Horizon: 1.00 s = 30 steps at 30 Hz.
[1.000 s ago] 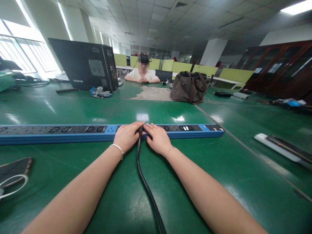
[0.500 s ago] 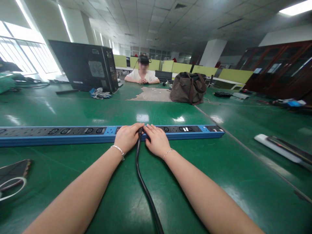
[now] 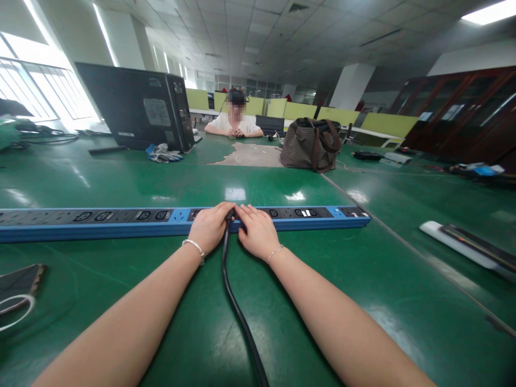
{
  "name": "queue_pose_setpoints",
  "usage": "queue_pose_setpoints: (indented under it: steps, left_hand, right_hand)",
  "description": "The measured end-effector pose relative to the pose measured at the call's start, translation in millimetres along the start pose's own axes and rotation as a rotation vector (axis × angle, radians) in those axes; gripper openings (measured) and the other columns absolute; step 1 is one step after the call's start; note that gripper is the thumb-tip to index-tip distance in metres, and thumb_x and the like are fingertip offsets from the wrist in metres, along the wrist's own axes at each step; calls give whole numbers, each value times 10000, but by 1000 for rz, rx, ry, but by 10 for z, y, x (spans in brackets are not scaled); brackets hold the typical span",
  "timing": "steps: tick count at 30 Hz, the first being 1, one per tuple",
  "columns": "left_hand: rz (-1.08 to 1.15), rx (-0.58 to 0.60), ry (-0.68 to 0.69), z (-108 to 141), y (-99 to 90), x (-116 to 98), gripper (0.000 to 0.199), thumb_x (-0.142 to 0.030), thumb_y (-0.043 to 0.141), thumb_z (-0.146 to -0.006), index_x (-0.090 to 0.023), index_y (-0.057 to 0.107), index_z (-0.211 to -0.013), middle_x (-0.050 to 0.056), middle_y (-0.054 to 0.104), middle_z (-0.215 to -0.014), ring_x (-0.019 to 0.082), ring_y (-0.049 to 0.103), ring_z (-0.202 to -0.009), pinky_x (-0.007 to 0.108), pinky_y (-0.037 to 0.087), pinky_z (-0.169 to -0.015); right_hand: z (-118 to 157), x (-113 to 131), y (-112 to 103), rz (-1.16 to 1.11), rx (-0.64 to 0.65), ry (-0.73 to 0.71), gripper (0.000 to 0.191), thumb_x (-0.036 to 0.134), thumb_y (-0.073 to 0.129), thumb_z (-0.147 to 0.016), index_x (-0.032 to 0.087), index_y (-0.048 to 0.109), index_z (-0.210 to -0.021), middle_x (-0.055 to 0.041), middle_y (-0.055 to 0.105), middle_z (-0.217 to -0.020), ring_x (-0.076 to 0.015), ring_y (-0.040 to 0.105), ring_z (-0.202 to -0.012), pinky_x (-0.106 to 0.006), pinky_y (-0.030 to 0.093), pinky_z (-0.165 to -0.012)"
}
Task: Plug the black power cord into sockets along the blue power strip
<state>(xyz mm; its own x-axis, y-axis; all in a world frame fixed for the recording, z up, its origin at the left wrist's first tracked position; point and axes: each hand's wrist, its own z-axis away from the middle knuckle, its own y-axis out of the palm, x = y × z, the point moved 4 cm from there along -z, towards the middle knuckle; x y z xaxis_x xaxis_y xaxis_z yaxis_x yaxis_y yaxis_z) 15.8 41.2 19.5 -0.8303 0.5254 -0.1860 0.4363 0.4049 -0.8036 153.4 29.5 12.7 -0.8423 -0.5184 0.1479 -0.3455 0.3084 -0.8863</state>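
A long blue power strip (image 3: 121, 231) with black socket sections lies across the green table in front of me. My left hand (image 3: 208, 228) grips the black plug (image 3: 230, 215) of a thick power cord, its fingers closed around the plug at the middle of the strip. From there the cord (image 3: 233, 290) runs down towards me between my arms. My right hand (image 3: 258, 231) rests on the strip just right of the plug, fingers stretched out and their tips close against it. The plug's far end and the socket beneath are hidden by my fingers.
A black computer case (image 3: 137, 107) and a glove (image 3: 163, 153) stand at the back left. Across the table sits a person (image 3: 234, 123), beside a brown bag (image 3: 310, 144). A phone (image 3: 20, 285) lies at left, a white bar-shaped object (image 3: 455, 244) at right.
The view has shifted very slightly. Both hands stay at the plug on the strip, with no clear movement against it.
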Motion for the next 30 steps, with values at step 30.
queue_pose_setpoints:
  steps: [30]
  left_hand:
    - [68, 98, -319, 246, -774, 1029, 461, -433, 462, -768, -171, 592, -1124, 105, 683, -1060, 247, 637, -942, 401, 488, -893]
  right_hand:
    - [-11, -17, 18, -6, 3, -10, 506, 214, 490, -827, 128, 515, -1324, -90, 475, -1418, -229, 407, -1326, -399, 300, -1104]
